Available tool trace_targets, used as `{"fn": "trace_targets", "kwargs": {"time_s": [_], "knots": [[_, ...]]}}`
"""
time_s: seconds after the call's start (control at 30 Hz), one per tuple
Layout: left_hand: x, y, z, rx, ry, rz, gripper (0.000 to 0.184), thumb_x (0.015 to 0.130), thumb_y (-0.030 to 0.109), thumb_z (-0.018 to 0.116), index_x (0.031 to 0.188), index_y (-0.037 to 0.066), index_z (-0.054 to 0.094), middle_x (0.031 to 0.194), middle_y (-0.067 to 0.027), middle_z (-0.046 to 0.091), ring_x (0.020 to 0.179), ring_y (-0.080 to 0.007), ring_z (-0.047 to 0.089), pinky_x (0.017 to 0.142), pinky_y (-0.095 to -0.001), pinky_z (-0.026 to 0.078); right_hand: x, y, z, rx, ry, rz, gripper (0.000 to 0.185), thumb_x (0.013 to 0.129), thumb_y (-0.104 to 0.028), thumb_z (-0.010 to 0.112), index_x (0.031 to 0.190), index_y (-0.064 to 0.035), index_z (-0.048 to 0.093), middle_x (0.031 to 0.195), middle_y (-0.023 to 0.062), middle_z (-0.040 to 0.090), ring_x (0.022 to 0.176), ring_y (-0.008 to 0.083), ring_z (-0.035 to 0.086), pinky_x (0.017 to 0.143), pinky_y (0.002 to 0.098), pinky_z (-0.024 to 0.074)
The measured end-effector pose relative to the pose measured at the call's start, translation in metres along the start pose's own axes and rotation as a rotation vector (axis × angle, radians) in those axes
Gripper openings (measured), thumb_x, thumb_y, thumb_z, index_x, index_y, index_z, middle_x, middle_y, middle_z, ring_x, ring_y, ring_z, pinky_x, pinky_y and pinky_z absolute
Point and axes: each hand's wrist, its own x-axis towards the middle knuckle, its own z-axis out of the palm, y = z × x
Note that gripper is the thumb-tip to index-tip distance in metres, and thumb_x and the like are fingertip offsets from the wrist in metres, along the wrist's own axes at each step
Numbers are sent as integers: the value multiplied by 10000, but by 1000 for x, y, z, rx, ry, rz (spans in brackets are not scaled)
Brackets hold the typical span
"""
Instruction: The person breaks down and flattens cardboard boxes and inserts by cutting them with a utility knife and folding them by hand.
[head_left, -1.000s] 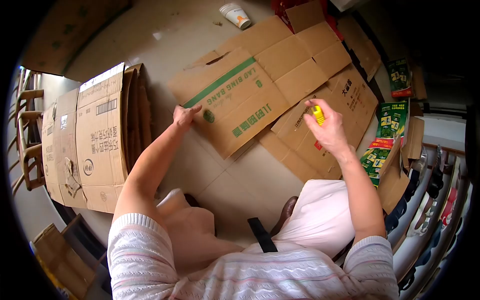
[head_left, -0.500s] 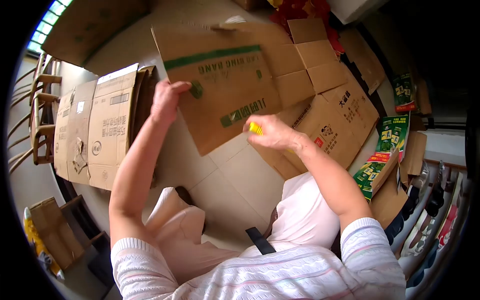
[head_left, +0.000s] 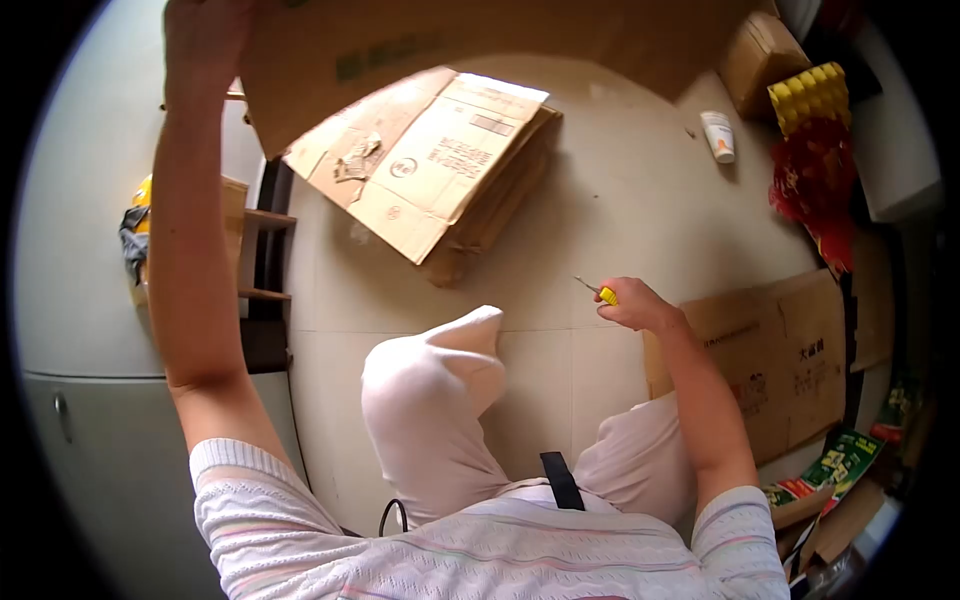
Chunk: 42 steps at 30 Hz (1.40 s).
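My left hand is raised at the upper left, closed on the edge of a flattened cardboard box. That sheet is blurred and spans the top of the view, cut off by the frame. My right hand is wrapped round a yellow-handled tool with a thin metal blade or shaft pointing left; its exact kind is unclear. Below the raised sheet, a stack of flattened cardboard lies on the floor. Beside my right forearm rests another flattened box with dark printing.
A white paper cup lies on the tiled floor. Red and yellow wrapping and a carton are at the upper right. Green printed packaging sits at the lower right, a pale cabinet at the left.
My left hand has lifted the cardboard up and swung it left, away from the box on the right. My right hand has drawn apart from it, still holding the yellow-handled tool. The view has turned left.
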Motion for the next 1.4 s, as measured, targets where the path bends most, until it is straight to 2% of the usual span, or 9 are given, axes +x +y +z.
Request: {"fn": "trace_targets", "kwargs": {"time_s": [0.13, 0.23, 0.3, 0.37, 0.5, 0.57, 0.77, 1.23, 1.4], "knots": [[24, -17, -105, 580, 190, 91, 204, 787, 162, 613, 948, 41, 640, 827, -39, 656, 726, -159, 615, 681, -285, 477, 17, 4, 6, 50, 11, -48, 217, 737, -143, 571, 908, -10, 562, 656, 75, 535, 503, 145, 488, 444, 296, 416], [12, -25, -103, 1319, 109, 365, 197, 805, 172, 569, 974, 94, 634, 857, -70, 654, 738, -254, 624, 693, -310, 481, 13, 1, 2, 26, 33, -69, 247, 733, -160, 580, 928, -8, 571, 693, 95, 561, 526, 166, 510, 465, 303, 437], [-4, -50, -79, 1614, 92, 240, 222, 800, 157, 539, 1010, 138, 610, 947, -80, 628, 779, -310, 608, 696, -318, 492, 9, 2, 1, -3, 58, -62, 263, 732, -168, 582, 941, -8, 576, 717, 108, 577, 552, 180, 527, 489, 311, 455], [-24, -80, -51, 1539, 136, 566, 172, 743, 117, 556, 908, 116, 606, 770, -56, 596, 676, -231, 607, 539, -314, 502, 14, 13, 1, -76, 75, -88, 286, 729, -183, 585, 954, -7, 580, 754, 123, 594, 619, 199, 567, 546, 321, 483], [-83, -172, 24, 1907, -227, 75, 211, 856, 257, 484, 946, 81, 556, 801, -52, 575, 705, -150, 568, 454, -305, 514, 11, 16, -1, -69, 26, -25, 295, 735, -197, 588, 965, -13, 582, 786, 131, 602, 652, 216, 587, 581, 329, 484], [-120, -227, 58, 1761, -419, -138, 213, 855, 214, 458, 939, 43, 553, 899, -88, 566, 842, -175, 549, 491, -320, 512, 9, 17, -3, -104, -9, -8, 302, 747, -214, 585, 981, -24, 583, 840, 165, 610, 749, 270, 594, 710, 369, 484], [-209, -299, 133, 1401, -492, -513, 326, 816, 139, 436, 1071, -50, 510, 1072, -165, 546, 963, -260, 524, 687, -403, 499, 2, 14, -11, 6, -38, 122, 306, 746, -190, 583, 996, -13, 570, 749, 128, 583, 611, 209, 566, 542, 331, 477], [-208, -300, 117, 1131, -608, -507, 409, 705, 143, 573, 1067, -22, 479, 1062, -169, 494, 1033, -302, 498, 807, -393, 480, 7, 19, -10, 15, -27, 149, 316, 735, -193, 573, 980, 7, 572, 744, 153, 587, 662, 238, 570, 622, 352, 469], [-194, -281, 114, 1135, -692, -672, 599, 638, 349, 678, 1154, 105, 495, 1170, -134, 452, 1111, -318, 442, 851, -466, 446, 9, 37, -8, 38, 5, 81, 267, 758, -174, 564, 980, -26, 550, 611, 7, 475, 490, 90, 415, 426, 250, 371]]}}
